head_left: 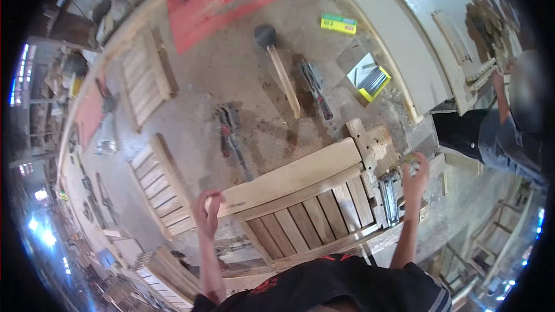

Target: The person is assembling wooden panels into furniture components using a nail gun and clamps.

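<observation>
Across the bench before me lies a slatted wooden panel point(309, 222), with a wide pale board point(295, 167) along its far side. My left hand point(209, 211) is over the board's left end, fingers curved and thumb apart, with nothing plainly in it. On the other side, my right hand point(415, 173) is raised beside a silver metal tool point(388, 199) at the panel's right end. Its thumb and fingers curl into a ring; whatever may be inside is too small to make out. An upright wooden piece with holes point(359, 138) meets the board's right end.
Beyond the board lie a black-headed mallet point(281, 75) and two red-handled tools point(315, 89). A yellow box point(339, 23) and an open box of metal strips point(374, 84) are farther right. Slatted panels point(165, 188) stand left. Another person point(503, 133) works at right.
</observation>
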A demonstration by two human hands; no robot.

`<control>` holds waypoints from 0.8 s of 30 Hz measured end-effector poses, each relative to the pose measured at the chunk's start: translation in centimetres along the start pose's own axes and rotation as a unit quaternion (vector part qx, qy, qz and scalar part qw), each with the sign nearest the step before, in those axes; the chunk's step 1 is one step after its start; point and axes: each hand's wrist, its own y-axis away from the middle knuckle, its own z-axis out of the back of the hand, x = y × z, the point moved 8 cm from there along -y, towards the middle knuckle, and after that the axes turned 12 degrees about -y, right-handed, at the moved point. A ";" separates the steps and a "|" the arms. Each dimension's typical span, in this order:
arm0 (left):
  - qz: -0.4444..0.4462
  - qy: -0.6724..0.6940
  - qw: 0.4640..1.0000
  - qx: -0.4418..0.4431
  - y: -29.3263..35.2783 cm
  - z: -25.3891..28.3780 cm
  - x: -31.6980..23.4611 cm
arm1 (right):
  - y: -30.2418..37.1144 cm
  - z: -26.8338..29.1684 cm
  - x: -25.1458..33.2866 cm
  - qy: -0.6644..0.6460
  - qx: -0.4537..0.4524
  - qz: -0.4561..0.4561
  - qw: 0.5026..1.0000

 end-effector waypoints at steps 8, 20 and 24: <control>0.158 -0.187 0.965 -0.090 26.9 0.5 24.9 | 4.1 1.5 -14.5 0.072 0.195 -0.062 0.976; 0.168 -0.135 0.925 -0.314 26.1 4.4 20.4 | 6.5 -1.8 -13.3 -0.274 0.313 -0.307 0.856; 0.234 -0.151 0.889 -0.363 26.8 4.6 19.4 | 11.0 -2.0 -4.6 -0.475 0.284 -0.366 0.748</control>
